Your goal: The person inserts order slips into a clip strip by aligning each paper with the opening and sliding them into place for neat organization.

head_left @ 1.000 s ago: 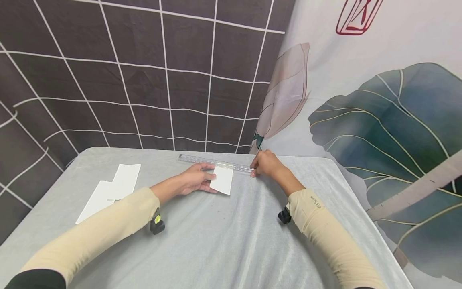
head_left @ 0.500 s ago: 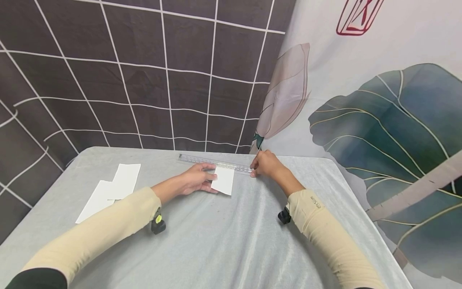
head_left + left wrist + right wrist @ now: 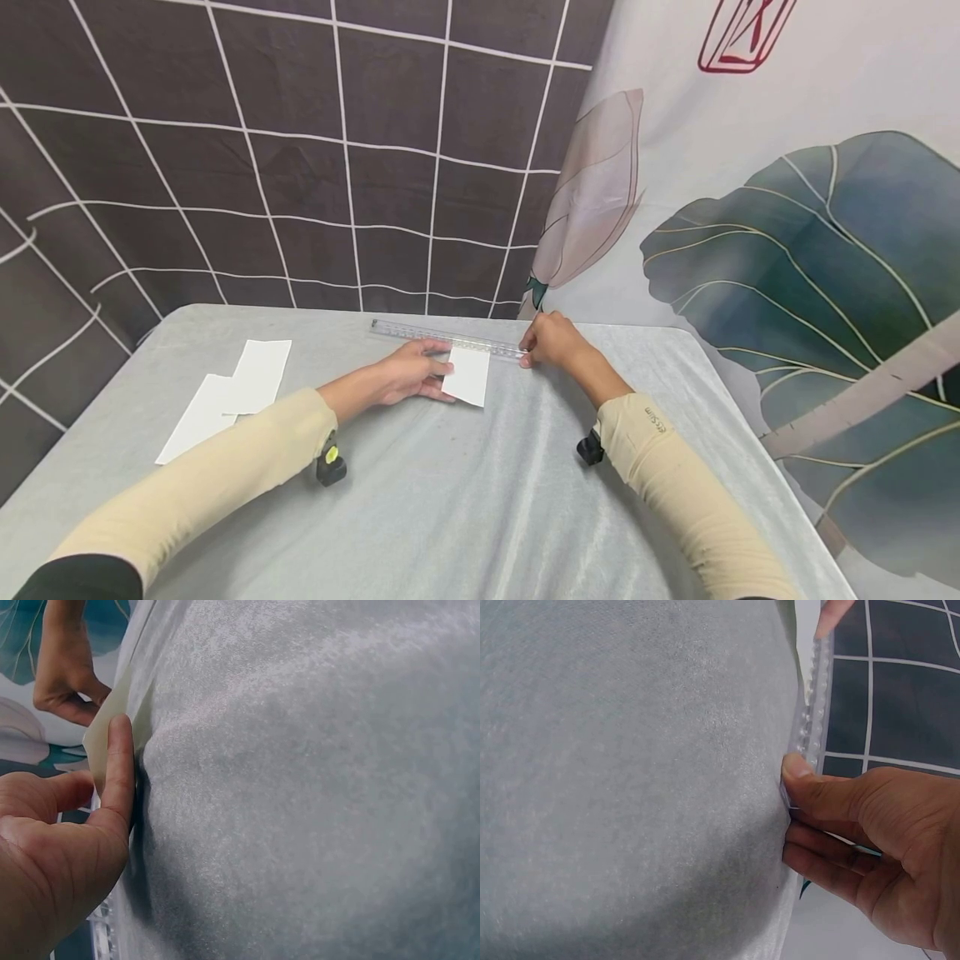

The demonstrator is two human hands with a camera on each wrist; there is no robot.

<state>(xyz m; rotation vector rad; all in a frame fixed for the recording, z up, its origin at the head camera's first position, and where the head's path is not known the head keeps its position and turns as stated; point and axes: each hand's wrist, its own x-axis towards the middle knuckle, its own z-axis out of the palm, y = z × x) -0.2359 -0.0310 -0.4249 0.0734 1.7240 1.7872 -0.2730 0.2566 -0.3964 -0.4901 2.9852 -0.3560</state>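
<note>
A small white piece of paper lies along the front edge of a clear plastic ruler near the table's far edge. My left hand grips the paper by its left side, thumb on its face and the other fingers around its edge. In the left wrist view the paper stands a little off the cloth at one edge. My right hand pinches the ruler's right end between thumb and fingers. The ruler's ridged, transparent strip runs from the right hand toward the left fingertips in the right wrist view.
Two more white sheets, an upper one overlapping a lower one, lie at the table's left. A grey cloth with soft folds covers the table. Behind hang a dark grid-patterned curtain and a leaf-printed one.
The left hand and the small paper have shifted slightly to the right along the ruler. The ruler and right hand have stayed in place.
</note>
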